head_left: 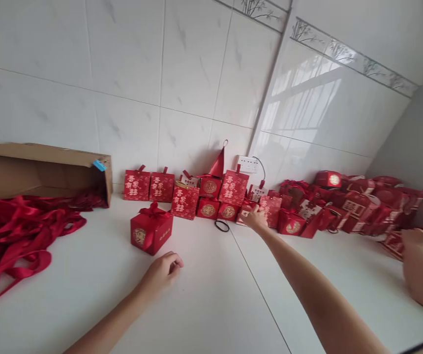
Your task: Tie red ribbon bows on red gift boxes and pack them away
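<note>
My left hand (164, 269) rests on the white table (204, 305) with its fingers curled in and nothing in them. Just beyond it stands a red gift box tied with a ribbon bow (151, 229). My right arm stretches far forward. My right hand (256, 219) is at the row of red gift boxes (196, 194) along the wall, its fingers pinched on a small red box (246, 210) beside a taller one (270, 209).
A heap of red ribbons (15, 236) lies at the left in front of an open cardboard carton (42, 169). A black hair tie (222, 226) lies near the boxes. More red boxes (347, 204) are piled at the right, where another person's hand (418, 246) works.
</note>
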Motion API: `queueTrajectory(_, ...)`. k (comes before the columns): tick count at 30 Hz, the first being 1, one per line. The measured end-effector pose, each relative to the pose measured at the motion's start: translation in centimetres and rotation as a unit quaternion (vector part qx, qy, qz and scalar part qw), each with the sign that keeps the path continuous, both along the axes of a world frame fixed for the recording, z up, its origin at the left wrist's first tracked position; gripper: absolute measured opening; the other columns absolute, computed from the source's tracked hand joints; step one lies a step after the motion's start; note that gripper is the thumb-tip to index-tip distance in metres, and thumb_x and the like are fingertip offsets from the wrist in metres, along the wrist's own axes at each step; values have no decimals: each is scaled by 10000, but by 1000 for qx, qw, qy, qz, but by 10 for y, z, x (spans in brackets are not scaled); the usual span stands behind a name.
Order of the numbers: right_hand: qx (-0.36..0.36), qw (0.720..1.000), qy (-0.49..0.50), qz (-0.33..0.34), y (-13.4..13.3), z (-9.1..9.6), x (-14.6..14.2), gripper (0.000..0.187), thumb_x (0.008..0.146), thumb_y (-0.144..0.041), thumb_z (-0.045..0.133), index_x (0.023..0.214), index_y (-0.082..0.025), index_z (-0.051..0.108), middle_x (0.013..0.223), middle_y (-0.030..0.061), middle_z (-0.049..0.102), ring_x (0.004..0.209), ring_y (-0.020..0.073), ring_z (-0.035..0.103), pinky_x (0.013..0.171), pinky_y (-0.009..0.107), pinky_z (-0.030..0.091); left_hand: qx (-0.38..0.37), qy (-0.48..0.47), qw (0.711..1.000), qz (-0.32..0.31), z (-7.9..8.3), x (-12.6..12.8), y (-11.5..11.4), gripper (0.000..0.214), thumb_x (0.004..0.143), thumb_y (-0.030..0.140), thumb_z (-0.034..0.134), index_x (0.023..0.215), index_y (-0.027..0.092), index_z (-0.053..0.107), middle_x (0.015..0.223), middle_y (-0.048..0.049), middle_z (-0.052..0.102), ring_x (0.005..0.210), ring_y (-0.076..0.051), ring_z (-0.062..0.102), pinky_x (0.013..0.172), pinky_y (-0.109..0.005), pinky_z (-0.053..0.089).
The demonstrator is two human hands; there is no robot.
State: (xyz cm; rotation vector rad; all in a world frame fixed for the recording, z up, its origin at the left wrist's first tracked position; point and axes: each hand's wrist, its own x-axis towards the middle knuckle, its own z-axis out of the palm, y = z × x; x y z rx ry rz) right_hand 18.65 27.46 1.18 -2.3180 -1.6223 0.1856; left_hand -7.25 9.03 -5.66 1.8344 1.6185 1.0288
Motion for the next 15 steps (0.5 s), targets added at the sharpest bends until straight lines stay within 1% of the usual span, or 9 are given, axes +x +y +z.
queueTrajectory(1, 4, 1000, 14, -22, 7, -3, -6, 826, 821, -537, 456, 1423, -74, 133, 1417, 314, 252, 1250, 396, 436, 894, 470, 431, -1, -5, 1000, 2, -1, -1, 1, 145, 713, 233, 399, 690, 198, 538, 729, -21, 614, 643, -162, 573, 609, -263, 442)
queueTrajectory(3, 12, 998, 33, -44, 15, -7, -12, 811, 831, -531, 421, 1419, -61, 121, 1410, 330, 241, 1254, 397, 428, 891, 477, 429, -7, -15, 1000, 3, -2, -1, 2, 144, 715, 201, 396, 695, 191, 538, 738, -26, 607, 634, -157, 562, 602, -264, 434)
queueTrajectory(5, 21, 998, 39, -40, 17, -9, -10, 801, 825, -526, 422, 1406, -49, 146, 1378, 331, 290, 1236, 382, 452, 886, 456, 431, -14, -23, 1000, 2, -2, -1, 2, 141, 713, 169, 400, 692, 185, 538, 746, -29, 605, 635, -153, 557, 605, -263, 429)
queueTrajectory(7, 21, 999, 34, -27, 13, -8, -3, 813, 803, -538, 440, 1391, -40, 181, 1343, 336, 333, 1187, 385, 494, 858, 453, 441, -16, -35, 999, 2, -2, -1, 2, 141, 711, 141, 406, 690, 183, 539, 765, -33, 610, 657, -153, 563, 621, -263, 432)
queueTrajectory(9, 6, 1000, 19, -10, 3, -4, 7, 815, 778, -545, 461, 1373, -36, 234, 1285, 336, 403, 1121, 405, 534, 796, 462, 458, -18, -50, 999, 2, -3, 0, 2, 141, 710, 126, 414, 695, 182, 543, 790, -38, 619, 684, -157, 574, 638, -266, 438)
queueTrajectory(12, -23, 999, -11, 26, -25, 9, 20, 728, 731, -483, 541, 1301, -62, 374, 1073, 260, 565, 1060, 419, 551, 720, 440, 469, -24, -74, 997, -2, -5, 2, 2, 135, 711, 125, 433, 705, 180, 556, 823, -49, 637, 725, -175, 593, 664, -283, 452)
queueTrajectory(14, -28, 997, -50, 53, -51, 21, 22, 631, 698, -451, 586, 1200, -86, 473, 937, 209, 592, 993, 415, 568, 677, 422, 468, -29, -86, 996, -4, -6, 4, 2, 135, 721, 135, 439, 715, 178, 568, 844, -59, 649, 761, -193, 607, 695, -306, 461)
queueTrajectory(15, -17, 993, -79, 83, -66, 27, 19, 566, 692, -450, 596, 1137, -109, 517, 902, 190, 584, 940, 405, 580, 652, 418, 466, -31, -92, 995, -3, -7, 4, 2, 142, 735, 148, 437, 733, 177, 575, 867, -67, 655, 789, -203, 613, 722, -321, 465)
